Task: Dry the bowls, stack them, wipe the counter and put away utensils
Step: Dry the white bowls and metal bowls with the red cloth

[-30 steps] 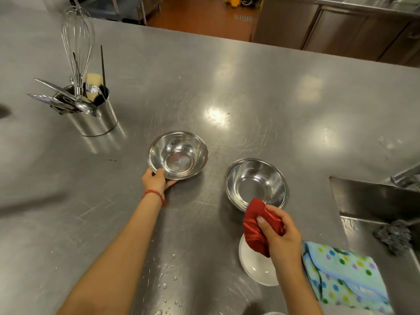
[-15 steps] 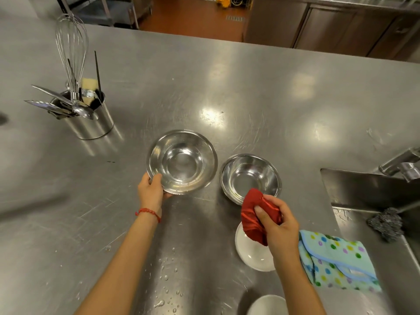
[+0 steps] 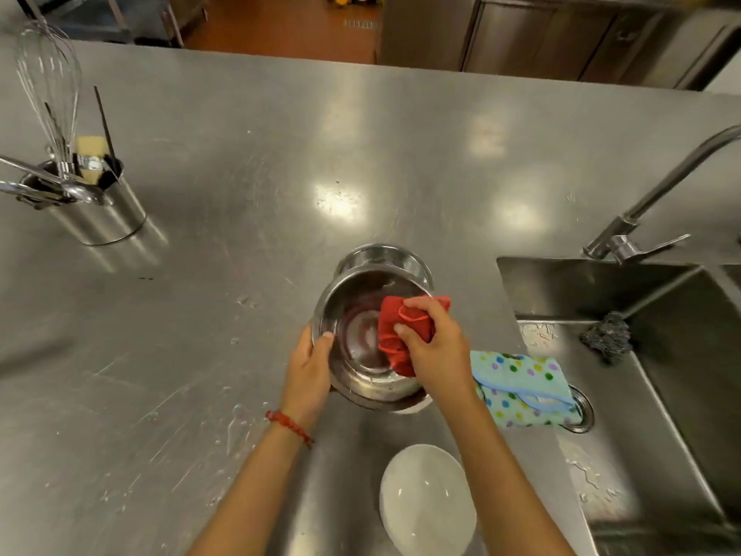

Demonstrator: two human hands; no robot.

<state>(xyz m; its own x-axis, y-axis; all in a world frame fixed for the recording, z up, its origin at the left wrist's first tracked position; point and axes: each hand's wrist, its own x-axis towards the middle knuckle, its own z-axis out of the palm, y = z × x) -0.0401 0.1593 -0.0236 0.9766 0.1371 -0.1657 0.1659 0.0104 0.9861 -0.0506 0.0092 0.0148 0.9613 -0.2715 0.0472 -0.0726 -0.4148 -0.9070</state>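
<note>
My left hand (image 3: 310, 365) grips the left rim of a steel bowl (image 3: 353, 355), lifted and tilted toward me over the counter. My right hand (image 3: 435, 343) holds a bunched red cloth (image 3: 401, 335) and presses it inside that bowl. A second steel bowl (image 3: 385, 256) stands on the counter just behind, mostly hidden by the held one. A white bowl (image 3: 427, 499) lies near the front edge between my forearms. At far left a steel canister (image 3: 100, 212) holds a whisk (image 3: 50, 86), spoons and a brush.
A dotted light-blue cloth (image 3: 521, 389) lies at the sink's edge to the right of my right hand. The sink (image 3: 641, 355) holds a steel scourer (image 3: 607, 337), with a faucet (image 3: 657, 194) behind. Water droplets (image 3: 236, 419) speckle the counter (image 3: 280, 154) left of my left arm.
My left hand lifted the left steel bowl and brought it right, in front of the other bowl. My right hand moved the red cloth into it.
</note>
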